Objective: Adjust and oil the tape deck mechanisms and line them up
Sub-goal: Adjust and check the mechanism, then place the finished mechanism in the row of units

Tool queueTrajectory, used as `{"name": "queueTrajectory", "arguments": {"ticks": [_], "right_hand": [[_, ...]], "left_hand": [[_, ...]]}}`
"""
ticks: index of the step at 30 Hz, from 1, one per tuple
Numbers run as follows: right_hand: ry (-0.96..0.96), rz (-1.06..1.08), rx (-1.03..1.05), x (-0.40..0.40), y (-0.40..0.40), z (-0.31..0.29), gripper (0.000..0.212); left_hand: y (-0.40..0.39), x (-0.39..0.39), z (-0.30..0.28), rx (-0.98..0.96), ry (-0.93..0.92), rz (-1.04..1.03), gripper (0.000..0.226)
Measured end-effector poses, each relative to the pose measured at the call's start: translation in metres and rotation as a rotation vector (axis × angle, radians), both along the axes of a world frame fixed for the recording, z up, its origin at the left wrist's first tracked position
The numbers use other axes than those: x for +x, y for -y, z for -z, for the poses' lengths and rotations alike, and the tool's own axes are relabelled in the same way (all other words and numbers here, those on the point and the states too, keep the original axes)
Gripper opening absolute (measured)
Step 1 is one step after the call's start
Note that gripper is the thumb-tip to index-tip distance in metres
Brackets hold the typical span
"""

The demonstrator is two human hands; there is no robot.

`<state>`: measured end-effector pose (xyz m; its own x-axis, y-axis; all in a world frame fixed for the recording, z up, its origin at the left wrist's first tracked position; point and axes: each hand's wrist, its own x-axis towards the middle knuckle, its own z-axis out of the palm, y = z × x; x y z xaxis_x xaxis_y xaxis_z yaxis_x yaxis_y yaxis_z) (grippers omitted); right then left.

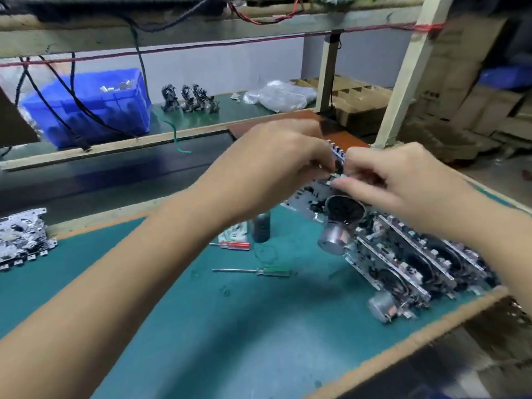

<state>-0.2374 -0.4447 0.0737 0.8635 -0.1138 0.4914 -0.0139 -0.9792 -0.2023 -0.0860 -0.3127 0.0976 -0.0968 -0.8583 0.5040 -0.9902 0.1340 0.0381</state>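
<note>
A teal bench mat [230,326] edged in wood lies under a wooden shelf frame [408,73]. Left hand [276,168] and right hand [403,180] pinch a tape deck mechanism [313,197] held tilted above the mat, motor [336,237] pointing down; a row of mechanisms [417,263] runs rightward.

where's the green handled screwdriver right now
In the head view the green-handled screwdriver lies flat on the teal mat, centre frame, just in front of the red-handled screwdriver and left of the row of tape deck mechanisms.
</note>
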Motion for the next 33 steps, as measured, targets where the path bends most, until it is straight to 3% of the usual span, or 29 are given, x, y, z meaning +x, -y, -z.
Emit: {"name": "queueTrajectory", "arguments": {"ticks": [6, 11, 18, 24, 30, 33], "right_hand": [[0.059, 0.321, -0.175, -0.030, 0.086, -0.010, 0.028], [-0.051, 0.594, -0.245, -0.032, 0.134, 0.024, 0.022], [-0.165, 0.665, -0.274, -0.023, 0.151, 0.064, 0.023], [-0.176, 0.782, -0.219, -0.029, 0.153, 0.066, 0.024], [-0.381, 0.861, -0.070, -0.024, 0.156, 0.075, 0.025], [-0.414, 0.851, -0.050, -0.030, 0.159, 0.075, 0.035]], "left_hand": [[0.132, -0.021, -0.017, -0.025, 0.088, 0.052, 0.018], [0.196, -0.031, 0.009, 0.157, -0.035, 0.059, 0.024], [0.212, -0.036, 0.057, 0.387, -0.122, 0.030, 0.046], [0.226, -0.046, 0.066, 0.431, -0.130, 0.027, 0.039], [0.226, -0.058, 0.093, 0.491, -0.132, 0.043, 0.038], [0.229, -0.058, 0.097, 0.496, -0.112, 0.044, 0.042]]}}
